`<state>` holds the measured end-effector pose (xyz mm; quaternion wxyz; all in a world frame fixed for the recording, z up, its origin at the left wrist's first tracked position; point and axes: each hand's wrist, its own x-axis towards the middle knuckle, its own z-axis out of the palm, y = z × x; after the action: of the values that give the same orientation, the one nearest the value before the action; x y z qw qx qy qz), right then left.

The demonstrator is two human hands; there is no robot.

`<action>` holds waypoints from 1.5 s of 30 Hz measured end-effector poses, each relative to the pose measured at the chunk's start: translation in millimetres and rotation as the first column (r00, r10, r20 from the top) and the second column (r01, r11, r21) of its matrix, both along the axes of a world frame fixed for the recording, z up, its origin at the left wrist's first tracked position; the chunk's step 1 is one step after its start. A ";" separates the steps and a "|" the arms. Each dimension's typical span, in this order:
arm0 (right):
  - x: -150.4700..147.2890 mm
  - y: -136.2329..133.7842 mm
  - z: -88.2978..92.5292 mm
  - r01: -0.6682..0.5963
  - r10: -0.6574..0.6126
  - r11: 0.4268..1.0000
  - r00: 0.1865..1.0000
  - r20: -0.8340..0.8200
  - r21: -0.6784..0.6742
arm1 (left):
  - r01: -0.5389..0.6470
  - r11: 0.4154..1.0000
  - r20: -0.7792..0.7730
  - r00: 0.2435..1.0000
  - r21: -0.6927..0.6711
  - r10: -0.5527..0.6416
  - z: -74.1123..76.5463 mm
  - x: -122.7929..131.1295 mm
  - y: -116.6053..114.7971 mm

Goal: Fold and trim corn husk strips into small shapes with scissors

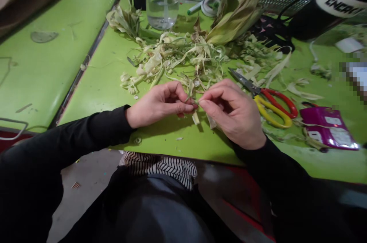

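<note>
My left hand [162, 104] pinches a small strip of corn husk [196, 117] between thumb and fingers. Close beside it, my right hand [233, 111] has its thumb and forefinger pinched on the same bit of husk, and its other fingers are curled in. Both hands are just above the green table [160, 139], near its front edge. A pile of torn corn husk [177, 57] lies right behind them. To the right of my right hand are scissors [262, 95] with one red and one yellow handle loop, lying with their blades slightly apart or closed; I cannot tell which.
A clear water bottle [163, 5] stands at the back, with large dried husks [237, 17] and a tape roll [210, 7] beside it. A purple packet [328, 126] lies at the right. A black bottle [329, 4] leans at the back right. A table seam [86, 61] runs along the left.
</note>
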<state>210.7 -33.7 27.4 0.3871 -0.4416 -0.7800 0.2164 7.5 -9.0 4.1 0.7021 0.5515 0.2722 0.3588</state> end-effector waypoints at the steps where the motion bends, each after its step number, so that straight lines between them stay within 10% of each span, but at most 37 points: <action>1: 0.4 0.2 -0.8 -0.016 0.016 0.999 1.000 0.014 0.030 | -0.017 1.000 0.006 1.000 0.002 0.017 0.2 -0.1 0.3; 8: -0.9 1.3 -4.8 -0.106 0.095 0.988 0.990 0.102 0.111 | -0.088 0.958 -0.017 0.995 0.272 0.097 3.1 -1.2 -1.5; 25: -6.9 5.2 -5.5 -0.079 0.043 0.929 0.993 -0.106 -0.363 | -0.014 0.549 -0.336 0.777 0.836 0.533 -2.9 -3.7 -7.0; 31: -7.0 4.7 -4.7 -0.076 0.033 0.940 0.990 -0.135 -0.332 | 0.038 0.413 -0.288 0.774 0.910 0.564 -6.9 -5.0 -6.1; 45: -0.8 0.3 11.7 -0.216 0.226 0.965 0.973 0.053 -0.152 | -0.132 0.704 -0.255 0.872 0.698 0.417 11.9 -11.5 -0.3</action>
<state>209.9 -33.3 39.1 0.2999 -0.3863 -0.8195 0.2989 -4.0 -9.3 16.0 0.3280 0.7758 0.3439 0.4151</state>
